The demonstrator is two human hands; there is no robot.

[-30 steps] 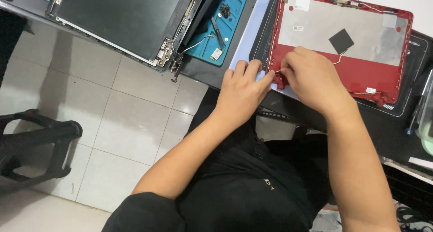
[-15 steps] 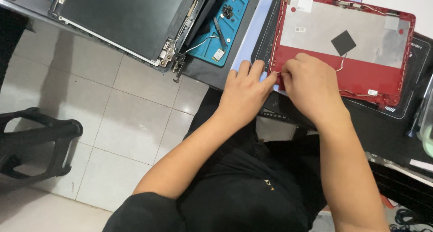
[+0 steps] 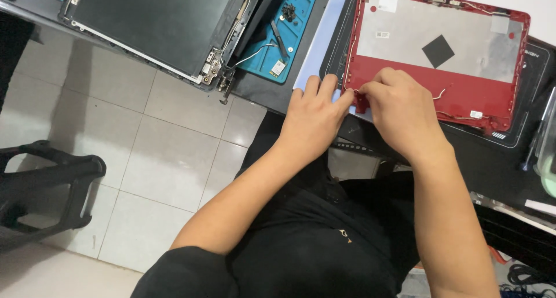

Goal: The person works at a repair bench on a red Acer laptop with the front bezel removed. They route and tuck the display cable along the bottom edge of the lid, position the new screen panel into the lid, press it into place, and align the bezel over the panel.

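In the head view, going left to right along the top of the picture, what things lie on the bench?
Dark laptop screen panel → teal parts tray → left hand → right hand, both at the near left corner of the red laptop lid.

Red plastic laptop lid point(image 3: 463, 95), matt silvery foil lining; teal rubbery mat point(image 3: 289, 37); glossy floor tiles point(image 3: 156, 153)

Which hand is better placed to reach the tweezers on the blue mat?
Probably left. The left hand lies nearer the tweezers on the blue mat; the right hand is pinching at the red laptop cover.
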